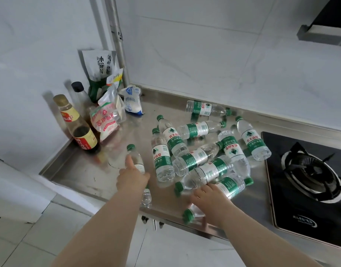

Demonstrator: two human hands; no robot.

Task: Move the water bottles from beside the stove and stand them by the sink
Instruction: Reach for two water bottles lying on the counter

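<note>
The left hand [133,179] is wrapped round the left bottle [135,158], long axis running up-frame, cap uppermost. The right hand [210,201] is laid over the front bottle [188,215], lower centre; its hold cannot be told. The heaped bottles [196,157] lie centre-right, beside the stove [310,176].

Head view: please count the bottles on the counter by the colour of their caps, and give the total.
Green-capped water bottles: 10
Gold-capped bottle: 1
Black-capped bottle: 1
Total: 12
</note>
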